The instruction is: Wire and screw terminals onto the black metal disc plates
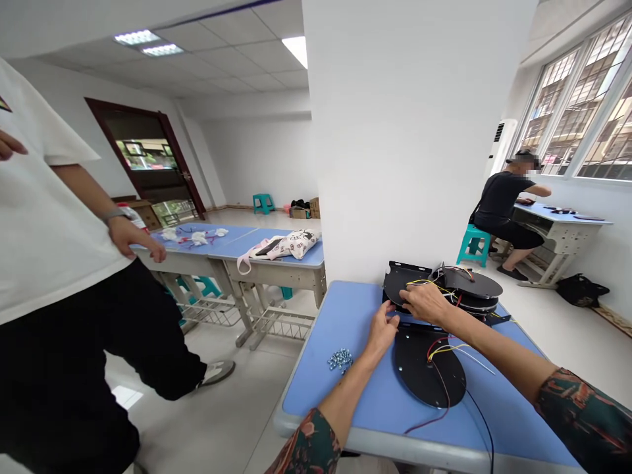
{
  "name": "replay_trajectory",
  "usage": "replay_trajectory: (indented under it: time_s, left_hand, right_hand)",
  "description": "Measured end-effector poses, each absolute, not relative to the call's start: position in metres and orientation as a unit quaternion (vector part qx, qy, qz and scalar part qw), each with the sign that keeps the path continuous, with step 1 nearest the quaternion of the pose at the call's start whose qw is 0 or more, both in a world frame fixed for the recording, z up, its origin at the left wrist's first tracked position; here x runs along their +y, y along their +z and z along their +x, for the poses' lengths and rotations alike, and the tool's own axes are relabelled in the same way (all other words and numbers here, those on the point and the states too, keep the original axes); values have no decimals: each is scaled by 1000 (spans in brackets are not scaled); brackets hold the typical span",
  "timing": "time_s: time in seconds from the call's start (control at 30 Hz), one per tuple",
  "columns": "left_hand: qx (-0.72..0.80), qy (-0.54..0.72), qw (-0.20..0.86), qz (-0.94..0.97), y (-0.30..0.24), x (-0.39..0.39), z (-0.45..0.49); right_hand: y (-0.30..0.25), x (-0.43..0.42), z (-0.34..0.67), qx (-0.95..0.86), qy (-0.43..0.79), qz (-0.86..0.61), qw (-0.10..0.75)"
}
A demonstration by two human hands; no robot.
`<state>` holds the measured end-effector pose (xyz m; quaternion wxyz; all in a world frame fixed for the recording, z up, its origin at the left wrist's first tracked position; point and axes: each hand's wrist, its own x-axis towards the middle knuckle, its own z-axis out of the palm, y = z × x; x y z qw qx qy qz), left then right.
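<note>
Hands are both at the stack (469, 289) of black plates at the far end of the table (336, 316). My right hand (425, 301) lies palm down over its left part, fingers bent over the yellow wires there. My left hand (382, 331) reaches in from below, fingertips at the near edge of the same plates. Whether either hand is truly clamped on a plate or only pressing on it I cannot tell, because the fingertips are hidden against the black metal.

As for progress, I judge it partway. Several plates sit one on another, with wires (447, 349) coming out between them. One round disc (424, 378) lies flat and apart on the table, just in front of the stack, with red, yellow and white leads draped across it. The screws (340, 359) lie in a small loose pile to my left, none in my fingers, so fastening looks unfinished.

Room is tight behind, where the stack stands just before the white pillar (395, 164) and near the table's right edge. The disc is near the front edge, and two leads trail over it. The screws sit near the left edge. Bare blue table lies between the screws and the disc. A standing person (59, 263) is well apart on the left, and a seated person (503, 204) is far off on the right.
</note>
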<state>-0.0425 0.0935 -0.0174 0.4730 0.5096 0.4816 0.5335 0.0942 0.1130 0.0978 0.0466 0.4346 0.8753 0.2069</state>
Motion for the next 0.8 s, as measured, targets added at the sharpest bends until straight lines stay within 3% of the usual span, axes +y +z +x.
replay_trajectory:
  time_s: [0.37, 0.8]
  left_hand:
    - [489, 517, 496, 498, -19, 96, -45]
    - [429, 571, 530, 458, -8, 93, -45]
  right_hand:
    - [83, 120, 101, 894, 313, 318, 45]
    - [49, 121, 128, 863, 464, 162, -122]
